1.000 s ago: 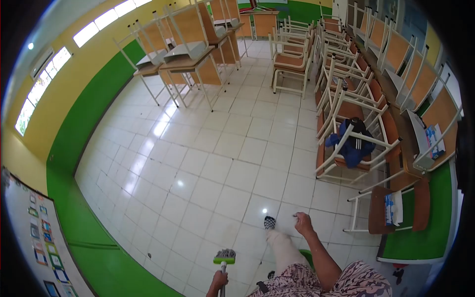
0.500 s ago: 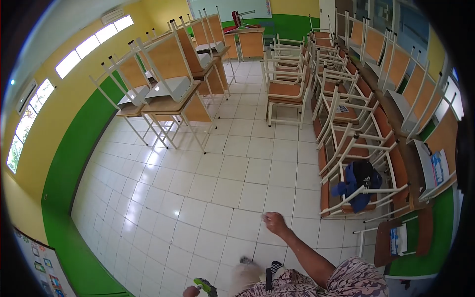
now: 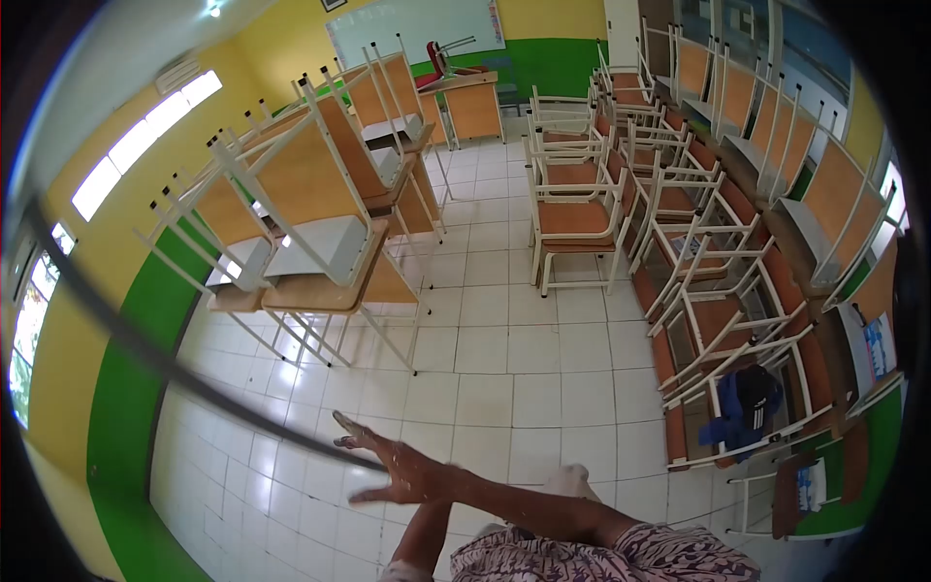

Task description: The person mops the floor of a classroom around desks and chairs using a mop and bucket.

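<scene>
My right hand (image 3: 405, 472) reaches across in front of me, fingers spread and thumb apart. A long dark pole (image 3: 194, 381), smeared by motion, slants from the upper left down to this hand and ends from view behind its palm. My left forearm (image 3: 425, 535) rises from below and crosses behind my right wrist. My left hand is hidden there, so I cannot tell whether it grips the pole.
Wooden desks (image 3: 320, 298) with upturned chairs (image 3: 320, 247) stand at the left. Stacked chairs (image 3: 577, 218) and more desks line the right, with a blue and black cap (image 3: 749, 400) on one. White floor tiles (image 3: 485, 398) run between the rows.
My right hand has swung left and its fingers have spread. The dark pole has come into view; the green item in my left hand is out of sight. My view has shifted.
</scene>
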